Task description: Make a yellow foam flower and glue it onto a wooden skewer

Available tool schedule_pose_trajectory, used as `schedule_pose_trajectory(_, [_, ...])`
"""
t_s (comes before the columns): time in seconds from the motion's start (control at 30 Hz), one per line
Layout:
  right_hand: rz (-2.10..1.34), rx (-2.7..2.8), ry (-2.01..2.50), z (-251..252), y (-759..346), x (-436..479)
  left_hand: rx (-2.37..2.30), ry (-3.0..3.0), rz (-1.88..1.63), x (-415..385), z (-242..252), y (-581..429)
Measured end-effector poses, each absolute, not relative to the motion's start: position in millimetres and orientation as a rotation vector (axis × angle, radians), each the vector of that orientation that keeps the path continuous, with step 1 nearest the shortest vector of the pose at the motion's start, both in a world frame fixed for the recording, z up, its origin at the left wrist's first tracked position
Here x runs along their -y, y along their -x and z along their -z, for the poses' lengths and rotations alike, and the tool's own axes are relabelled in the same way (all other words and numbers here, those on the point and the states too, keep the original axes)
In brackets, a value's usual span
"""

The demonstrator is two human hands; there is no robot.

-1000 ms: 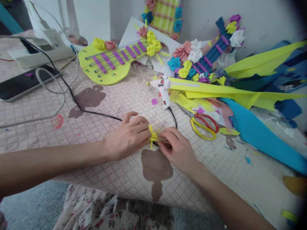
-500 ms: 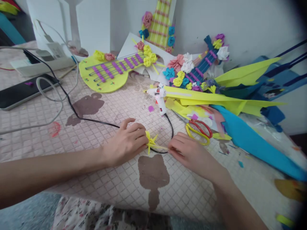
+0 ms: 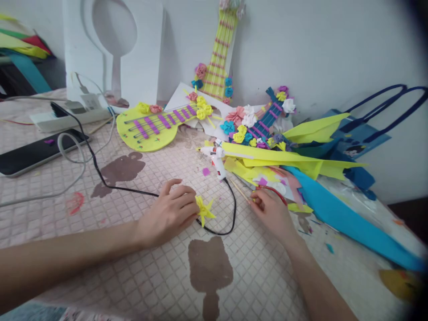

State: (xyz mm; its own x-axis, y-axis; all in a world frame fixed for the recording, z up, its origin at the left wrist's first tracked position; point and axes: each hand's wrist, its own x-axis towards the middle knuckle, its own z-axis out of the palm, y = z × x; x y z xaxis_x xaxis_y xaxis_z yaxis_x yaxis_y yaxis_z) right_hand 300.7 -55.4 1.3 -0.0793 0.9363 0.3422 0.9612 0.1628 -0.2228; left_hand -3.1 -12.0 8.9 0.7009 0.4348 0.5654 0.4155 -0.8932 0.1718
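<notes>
My left hand (image 3: 172,211) rests low over the tiled-pattern cloth, its fingers closed on the edge of a yellow paper flower (image 3: 205,210) with pointed petals. My right hand (image 3: 270,209) pinches the near end of a thin wooden stick (image 3: 240,189), which points up and left toward the glue gun. The white glue gun (image 3: 218,162) lies on the table above both hands, and its black cord (image 3: 234,214) curves down between them. Beside and partly behind my right hand are the red-handled scissors (image 3: 276,191).
A yellow paper guitar (image 3: 147,133) lies at the back left, near a dark phone (image 3: 40,149) and a power strip (image 3: 67,118). Yellow crepe paper (image 3: 294,158), a long blue strip (image 3: 344,214) and a blue bag (image 3: 361,138) fill the right side.
The view has tilted up. My right hand has moved away from the flower to the right and now holds the stick near the scissors. My left hand stays at the flower.
</notes>
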Motion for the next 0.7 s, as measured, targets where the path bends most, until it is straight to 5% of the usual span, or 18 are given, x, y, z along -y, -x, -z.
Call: schedule_pose_trajectory(0.7, [-0.363, 1.89, 1.688, -12, -223, -58, -0.495, -2.993, -0.889, -18, -4, 27])
